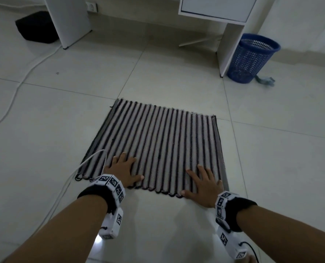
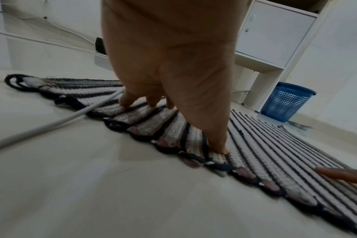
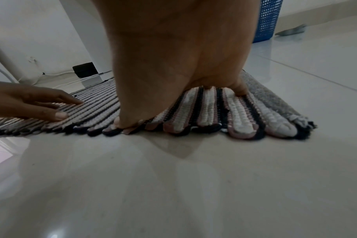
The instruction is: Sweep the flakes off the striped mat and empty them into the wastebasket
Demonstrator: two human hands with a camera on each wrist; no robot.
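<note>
On the tiled floor, the striped mat (image 1: 154, 147) lies flat with both hands on its near edge: left hand (image 1: 122, 170) and right hand (image 1: 205, 184), fingers spread and pressing down, probably to flatten it. No flakes visible to me; the wastebasket (image 1: 251, 57) sits well apart, by the white desk (image 1: 231, 46).

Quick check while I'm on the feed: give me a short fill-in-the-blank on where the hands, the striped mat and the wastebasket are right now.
1. Both hands, the left hand and the right hand, press flat on the ____ edge of the black-and-pale striped woven mat.
2. The mesh plastic wastebasket is coloured ____.
3. The wastebasket stands beside the leg of a ____ desk.
4. A white cable crosses the mat's ____ near corner.

Missing words: near; blue; white; left
</note>
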